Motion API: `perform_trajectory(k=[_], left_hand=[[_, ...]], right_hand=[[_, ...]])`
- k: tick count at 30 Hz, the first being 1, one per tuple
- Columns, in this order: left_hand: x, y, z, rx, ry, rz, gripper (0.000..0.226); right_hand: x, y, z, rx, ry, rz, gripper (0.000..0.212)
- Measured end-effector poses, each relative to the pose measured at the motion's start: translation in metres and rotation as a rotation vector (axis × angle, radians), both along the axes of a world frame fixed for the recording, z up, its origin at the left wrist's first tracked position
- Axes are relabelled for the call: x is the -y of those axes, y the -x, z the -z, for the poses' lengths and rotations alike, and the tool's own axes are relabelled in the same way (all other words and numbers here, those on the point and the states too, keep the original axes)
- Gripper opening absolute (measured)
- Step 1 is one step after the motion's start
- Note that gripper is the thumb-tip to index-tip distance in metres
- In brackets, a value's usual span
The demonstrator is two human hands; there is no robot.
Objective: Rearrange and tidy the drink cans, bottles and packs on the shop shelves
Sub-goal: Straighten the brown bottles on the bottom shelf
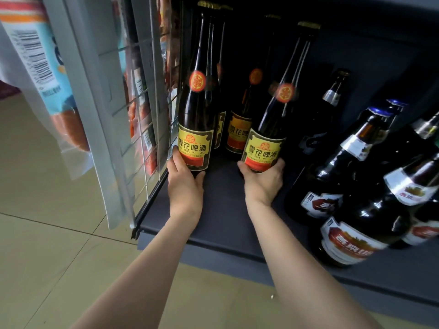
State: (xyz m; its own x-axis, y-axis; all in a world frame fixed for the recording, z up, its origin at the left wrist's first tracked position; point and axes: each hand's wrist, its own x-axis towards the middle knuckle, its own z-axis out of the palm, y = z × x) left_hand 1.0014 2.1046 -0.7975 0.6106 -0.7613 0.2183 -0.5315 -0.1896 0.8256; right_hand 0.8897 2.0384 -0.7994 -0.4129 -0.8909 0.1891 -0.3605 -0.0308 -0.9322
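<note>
Two yellow-labelled dark glass bottles are grasped at their bases: the left bottle [196,100] by the left hand [185,184], against the wire grille [152,110] at 9 o'clock; the right bottle [268,129] by the right hand [262,181]. Bare matte shelf [223,210] lies between, toward 6 o'clock.

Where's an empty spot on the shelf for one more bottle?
Bare shelf lies between the left hand and right hand, in front of the yellow-label bottles. The right side is crowded with silver-neck bottles.
</note>
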Motion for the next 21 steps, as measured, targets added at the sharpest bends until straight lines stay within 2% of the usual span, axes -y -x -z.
perform_trajectory(k=[4, 8, 21], left_hand=[[-0.003, -0.003, -0.001, -0.045, 0.048, -0.006, 0.072], [-0.001, -0.004, 0.001, -0.058, 0.048, -0.004, 0.074], [0.008, -0.008, 0.010, -0.086, 0.114, -0.013, 0.072]], right_hand=[[-0.013, -0.005, 0.003, -0.031, 0.025, -0.115, 0.078], [-0.013, -0.008, 0.005, -0.075, 0.023, -0.202, 0.079], [-0.014, -0.022, 0.007, -0.160, 0.064, -0.152, 0.084]])
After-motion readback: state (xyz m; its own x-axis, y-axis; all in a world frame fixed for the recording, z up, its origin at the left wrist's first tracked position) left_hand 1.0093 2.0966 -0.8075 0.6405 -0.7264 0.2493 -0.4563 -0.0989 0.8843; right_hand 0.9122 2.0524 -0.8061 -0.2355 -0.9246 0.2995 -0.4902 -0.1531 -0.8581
